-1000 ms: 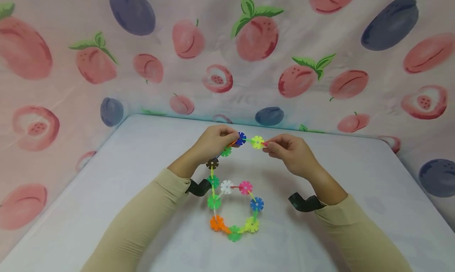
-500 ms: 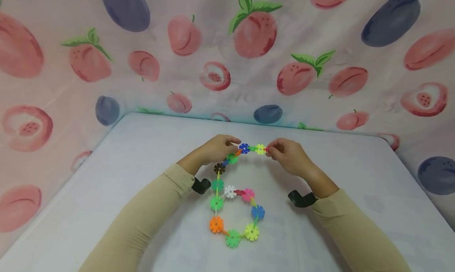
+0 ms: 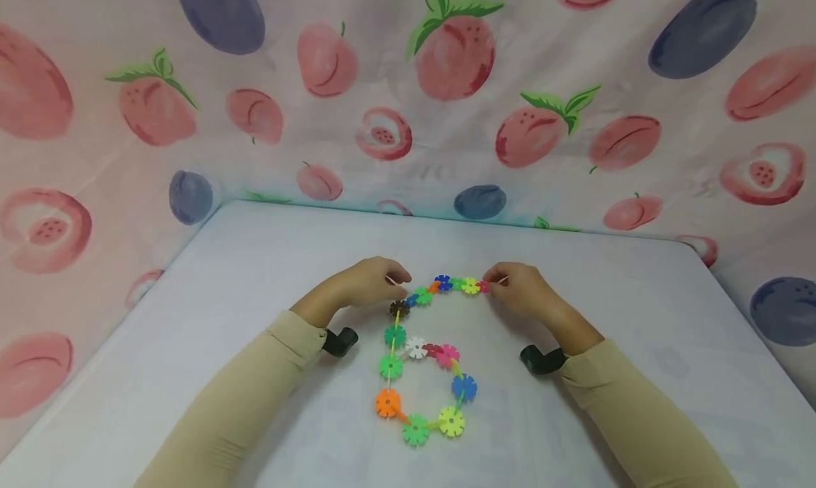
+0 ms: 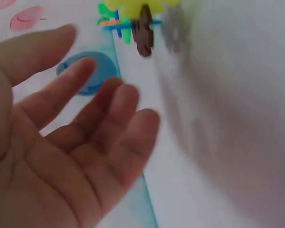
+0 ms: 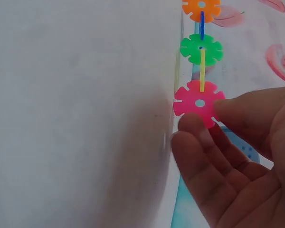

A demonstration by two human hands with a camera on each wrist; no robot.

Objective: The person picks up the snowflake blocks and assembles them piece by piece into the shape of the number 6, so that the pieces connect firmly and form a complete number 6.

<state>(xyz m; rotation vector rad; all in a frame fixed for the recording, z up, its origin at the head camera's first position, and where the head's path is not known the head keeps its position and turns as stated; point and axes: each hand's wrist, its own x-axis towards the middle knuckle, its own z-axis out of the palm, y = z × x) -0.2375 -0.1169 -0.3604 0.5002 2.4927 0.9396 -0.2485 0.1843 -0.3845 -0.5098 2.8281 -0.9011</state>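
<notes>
Slotted plastic snowflake discs, linked edge to edge, form a many-coloured chain (image 3: 416,430) shaped like a 6 on the table. My right hand (image 3: 525,290) pinches the pink disc (image 5: 186,102) at the chain's upper right end between thumb and fingers. Green and orange discs follow from it in the right wrist view. Beside the upper left bend is my left hand (image 3: 370,282), fingers loosely bent and holding nothing. A brown disc (image 4: 143,35) and a yellow one lie just past its fingertips in the left wrist view. The lower loop includes an orange disc (image 3: 386,403) and a blue disc (image 3: 465,387).
The white-covered table (image 3: 650,403) extends on both sides of the chain. Behind it hangs a cloth backdrop (image 3: 433,141) printed with peaches and plums. Each wrist wears a black camera mount (image 3: 542,359), near the cuffs of the beige sleeves.
The chain's upper part has come down toward the table and nearer the body. My left hand has let go of it and moved left; the right hand has lowered with the pink disc.
</notes>
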